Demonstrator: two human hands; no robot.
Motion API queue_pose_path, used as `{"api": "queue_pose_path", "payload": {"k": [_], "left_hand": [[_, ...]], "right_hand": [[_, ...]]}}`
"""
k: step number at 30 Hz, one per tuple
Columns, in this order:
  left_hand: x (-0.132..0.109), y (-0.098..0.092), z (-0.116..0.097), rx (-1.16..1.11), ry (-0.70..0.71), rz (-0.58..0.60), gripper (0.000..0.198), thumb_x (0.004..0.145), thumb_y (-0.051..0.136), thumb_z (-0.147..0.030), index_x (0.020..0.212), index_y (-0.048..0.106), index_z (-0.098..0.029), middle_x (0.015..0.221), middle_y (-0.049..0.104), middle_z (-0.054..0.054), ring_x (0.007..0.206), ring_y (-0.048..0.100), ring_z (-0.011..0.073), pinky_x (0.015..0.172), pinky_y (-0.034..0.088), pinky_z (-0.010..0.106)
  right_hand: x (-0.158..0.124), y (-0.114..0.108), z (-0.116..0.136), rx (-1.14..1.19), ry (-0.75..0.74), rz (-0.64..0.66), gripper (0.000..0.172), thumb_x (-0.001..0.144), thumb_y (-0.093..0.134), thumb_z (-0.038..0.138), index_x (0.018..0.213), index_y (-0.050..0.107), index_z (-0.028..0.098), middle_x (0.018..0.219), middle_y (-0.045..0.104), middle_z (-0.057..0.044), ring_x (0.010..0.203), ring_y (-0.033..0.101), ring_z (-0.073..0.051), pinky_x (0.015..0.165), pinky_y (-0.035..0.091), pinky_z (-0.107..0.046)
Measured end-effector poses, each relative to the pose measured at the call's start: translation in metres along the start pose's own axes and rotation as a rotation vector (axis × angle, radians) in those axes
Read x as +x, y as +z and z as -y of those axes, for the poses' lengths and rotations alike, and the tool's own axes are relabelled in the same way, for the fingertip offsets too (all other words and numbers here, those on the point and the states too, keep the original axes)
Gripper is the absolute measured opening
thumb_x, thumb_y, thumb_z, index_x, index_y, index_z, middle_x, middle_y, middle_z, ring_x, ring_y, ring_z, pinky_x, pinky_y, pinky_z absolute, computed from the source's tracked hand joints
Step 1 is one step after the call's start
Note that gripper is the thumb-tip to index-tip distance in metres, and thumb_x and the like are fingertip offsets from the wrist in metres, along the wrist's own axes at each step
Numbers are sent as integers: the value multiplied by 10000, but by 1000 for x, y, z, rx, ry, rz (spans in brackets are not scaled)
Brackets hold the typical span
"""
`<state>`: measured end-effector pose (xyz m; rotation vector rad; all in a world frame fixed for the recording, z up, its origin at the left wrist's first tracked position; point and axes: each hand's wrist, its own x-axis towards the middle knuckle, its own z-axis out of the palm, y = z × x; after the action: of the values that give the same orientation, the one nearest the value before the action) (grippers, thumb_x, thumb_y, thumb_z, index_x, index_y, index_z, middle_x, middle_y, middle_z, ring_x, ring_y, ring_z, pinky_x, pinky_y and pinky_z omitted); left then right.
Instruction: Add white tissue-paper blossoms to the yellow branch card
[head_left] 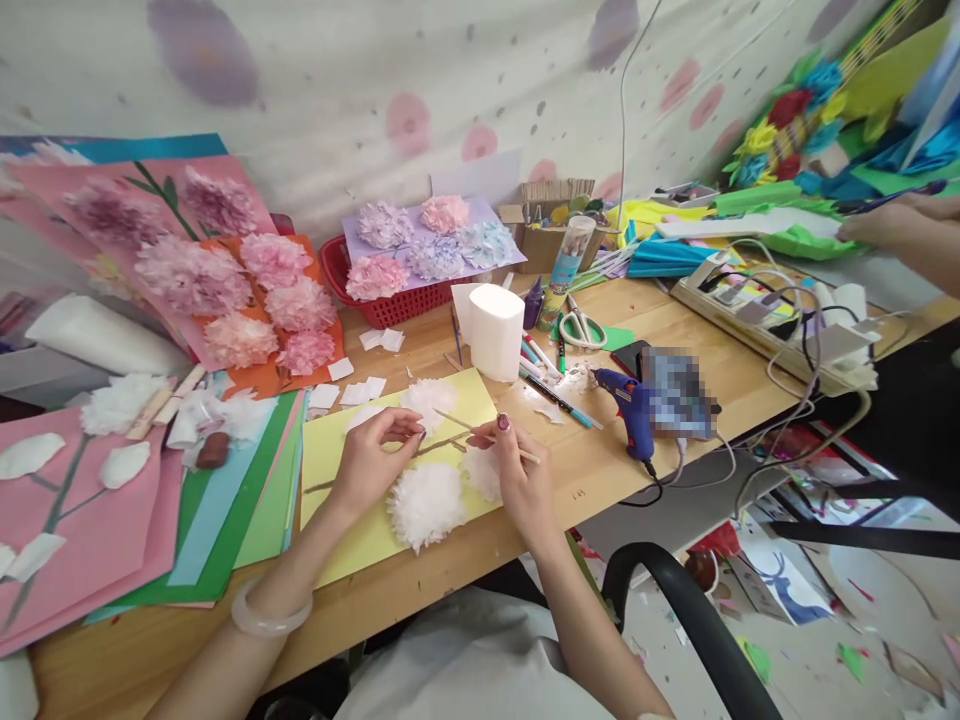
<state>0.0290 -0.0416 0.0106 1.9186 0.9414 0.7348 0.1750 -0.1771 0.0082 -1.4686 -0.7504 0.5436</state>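
A yellow sheet (341,550) lies before me with a brown stem line and several fluffy white paper flowers (426,505) on it. My right hand (523,485), fingers closed, holds a thin wooden stick (451,419) that slants over the sheet, its tip towards the upper flower (429,398). Close to that same flower, my left hand (379,460) has its thumb and fingertips drawn together above the sheet; whatever is in the pinch is too small to make out. Another white flower (480,470) is partly hidden behind my right hand.
Right of the sheet lie pens (559,400), scissors (583,328) and a blue glue gun (630,405). A white container (496,332) stands behind. Coloured sheets (225,530) are stacked left; a red basket (390,312) and power strip (780,330) are farther back. Another person's hand (889,225) is far right.
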Motion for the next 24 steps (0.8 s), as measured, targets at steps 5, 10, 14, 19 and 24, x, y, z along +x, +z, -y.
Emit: {"api": "queue_pose_path", "payload": {"k": [5, 10, 14, 19, 24], "left_hand": [[9, 15, -6, 20, -129, -38, 283, 702, 692, -282, 965, 643, -189, 789, 707, 12, 706, 672, 164, 699, 565, 307], [11, 21, -2, -44, -190, -92, 350, 673, 722, -299, 984, 618, -177, 807, 686, 16, 728, 662, 158, 722, 551, 302], [11, 24, -1, -53, -205, -112, 360, 669, 729, -300, 984, 607, -175, 812, 672, 15, 730, 654, 155, 723, 546, 302], [10, 25, -1, -12, -169, -120, 377, 699, 712, -316, 1030, 594, -182, 831, 637, 14, 721, 628, 159, 695, 537, 307], [1, 8, 6, 341, 49, -130, 402, 767, 662, -339, 1127, 584, -178, 1021, 631, 92, 952, 624, 245, 824, 519, 390]], "right_hand": [[2, -6, 2, -22, -17, 8, 454, 1018, 394, 495, 826, 688, 206, 818, 719, -34, 807, 668, -185, 718, 453, -281], [-5, -15, 0, -79, -198, -12, 426, 1045, 350, 370, 794, 656, 214, 774, 688, -18, 756, 638, -159, 734, 446, -288], [-3, -13, -3, -188, -291, 30, 392, 1041, 349, 307, 788, 635, 218, 742, 674, -15, 711, 613, -158, 732, 440, -302], [1, -8, -7, -234, -319, 41, 347, 1035, 356, 276, 820, 623, 218, 781, 687, -24, 736, 618, -166, 733, 436, -306], [-1, -5, -8, -284, -354, 41, 326, 1030, 363, 249, 826, 614, 214, 770, 673, -26, 734, 611, -170, 737, 433, -312]]}}
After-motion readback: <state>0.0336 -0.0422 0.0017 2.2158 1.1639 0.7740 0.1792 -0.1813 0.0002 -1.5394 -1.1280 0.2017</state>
